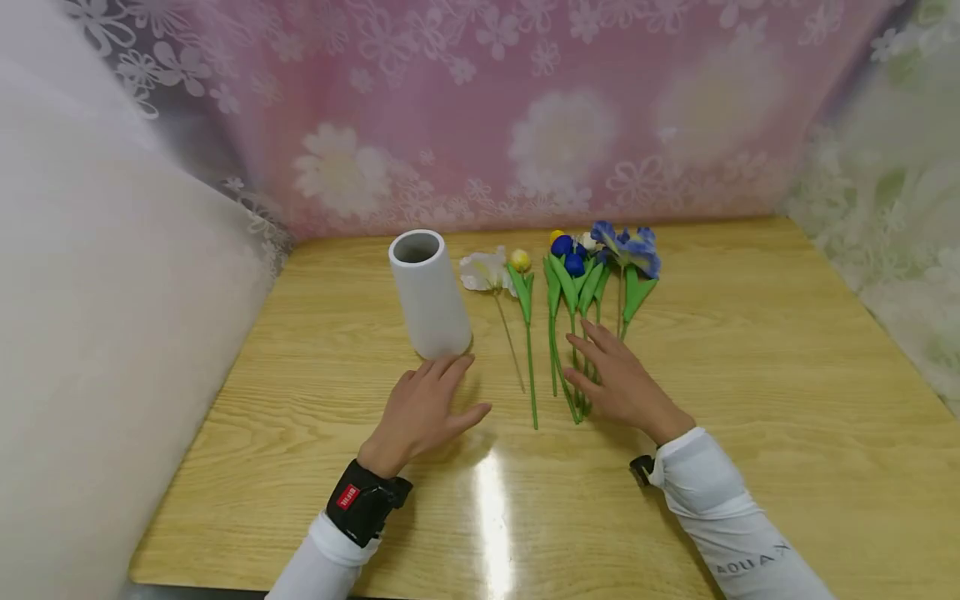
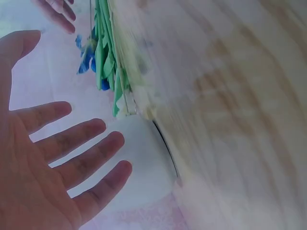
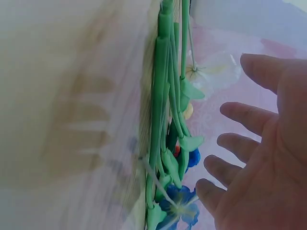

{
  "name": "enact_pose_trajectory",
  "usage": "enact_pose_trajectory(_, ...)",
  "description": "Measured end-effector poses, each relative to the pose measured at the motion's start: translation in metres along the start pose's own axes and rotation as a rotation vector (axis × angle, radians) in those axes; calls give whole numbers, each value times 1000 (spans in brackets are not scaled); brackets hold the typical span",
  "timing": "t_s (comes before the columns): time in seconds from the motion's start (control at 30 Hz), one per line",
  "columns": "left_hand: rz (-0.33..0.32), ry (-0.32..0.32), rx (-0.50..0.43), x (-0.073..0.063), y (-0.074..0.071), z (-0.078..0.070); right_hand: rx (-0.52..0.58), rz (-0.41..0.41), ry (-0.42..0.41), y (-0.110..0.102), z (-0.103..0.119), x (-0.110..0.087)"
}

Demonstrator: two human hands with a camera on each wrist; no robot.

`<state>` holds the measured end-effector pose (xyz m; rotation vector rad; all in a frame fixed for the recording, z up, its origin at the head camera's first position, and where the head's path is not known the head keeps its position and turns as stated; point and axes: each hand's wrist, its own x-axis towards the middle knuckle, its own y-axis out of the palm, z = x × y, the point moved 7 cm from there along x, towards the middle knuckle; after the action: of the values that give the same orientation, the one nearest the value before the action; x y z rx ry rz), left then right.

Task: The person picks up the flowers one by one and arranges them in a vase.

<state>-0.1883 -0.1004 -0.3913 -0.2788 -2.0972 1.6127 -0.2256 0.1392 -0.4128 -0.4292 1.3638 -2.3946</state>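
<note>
A white vase (image 1: 435, 308) stands upright on the wooden table, its round mouth facing up. My left hand (image 1: 423, 408), fingers spread, is right in front of the vase's base and holds nothing. To the right, my right hand (image 1: 618, 379) hovers with spread fingers over the lower stems of a group of artificial tulips (image 1: 573, 283) with blue, yellow and white heads. Beside them lies a blue-violet flower (image 1: 633, 250) on a thin stem. Between vase and group lie a white flower (image 1: 483, 271) and a single yellow tulip (image 1: 521, 261). In the right wrist view, green stems (image 3: 165, 96) pass beside the open palm.
The wooden table (image 1: 750, 350) ends at a pink floral curtain (image 1: 465, 125) behind. A white cloth wall (image 1: 97, 292) rises on the left and a green floral curtain (image 1: 885, 208) hangs on the right. Light glares off the tabletop near the front edge.
</note>
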Motion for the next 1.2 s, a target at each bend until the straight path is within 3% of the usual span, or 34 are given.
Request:
enact_pose_trajectory(0.4, 28, -74, -18, -18, -3, 19, 73, 2, 10, 12, 17, 21)
enact_pose_trajectory(0.6, 26, -84, -24, -25, -3, 24, 109, 46, 26, 20, 25, 31)
enact_pose_trajectory(0.83, 22, -125, -12, -30, -4, 31, 179, 124, 135, 26, 22, 41)
enact_pose_trajectory(1.2, 15, -212, -16, -37, -12, 44, 132, 161, 229, 34, 22, 65)
